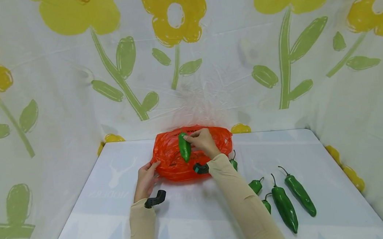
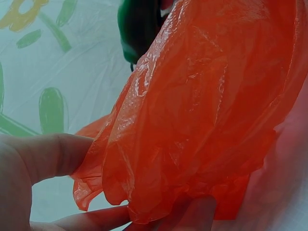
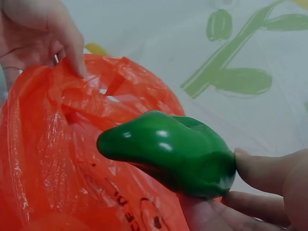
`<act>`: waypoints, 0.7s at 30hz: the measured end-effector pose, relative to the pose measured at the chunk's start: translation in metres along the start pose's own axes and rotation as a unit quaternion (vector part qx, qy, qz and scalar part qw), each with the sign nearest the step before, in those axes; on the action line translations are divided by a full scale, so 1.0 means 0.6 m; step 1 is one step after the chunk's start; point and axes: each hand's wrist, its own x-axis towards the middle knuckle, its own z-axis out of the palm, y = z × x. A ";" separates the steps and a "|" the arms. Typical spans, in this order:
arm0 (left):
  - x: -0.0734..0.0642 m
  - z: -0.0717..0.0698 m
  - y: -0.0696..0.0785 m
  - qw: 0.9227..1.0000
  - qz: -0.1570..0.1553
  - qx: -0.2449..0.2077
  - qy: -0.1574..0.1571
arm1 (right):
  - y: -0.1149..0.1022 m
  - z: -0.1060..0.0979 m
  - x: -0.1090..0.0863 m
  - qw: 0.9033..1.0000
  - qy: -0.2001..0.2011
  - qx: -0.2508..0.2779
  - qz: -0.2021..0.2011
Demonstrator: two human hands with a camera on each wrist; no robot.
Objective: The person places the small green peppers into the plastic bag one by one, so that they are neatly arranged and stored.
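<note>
A red plastic bag lies spread at the back middle of the table, dark print on its film. My left hand grips the bag's left edge; in the left wrist view thumb and fingers pinch the crumpled film. Over the bag, my right hand pinches a glossy green chili pepper near its stem end, tip pointing down in the head view. The right wrist view has this pepper between thumb and fingers, in front of the bag.
Several more green peppers lie on the right of the white table: two long ones in full view, others partly behind my right sleeve. A flower-printed curtain stands behind the table.
</note>
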 end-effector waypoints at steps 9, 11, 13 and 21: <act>0.005 0.003 -0.002 1.000 0.000 0.001 -0.004 | 0.013 0.013 0.008 1.000 0.023 0.016 -0.005; 0.005 0.004 -0.001 1.000 0.000 0.001 -0.003 | 0.017 0.015 0.010 0.999 0.029 0.019 -0.003; 0.004 0.004 -0.001 1.000 0.001 0.003 -0.003 | 0.021 0.018 0.013 0.999 0.032 0.022 0.002; -0.002 0.002 -0.002 1.000 0.006 0.011 -0.003 | 0.035 0.026 0.021 0.999 0.041 0.020 0.019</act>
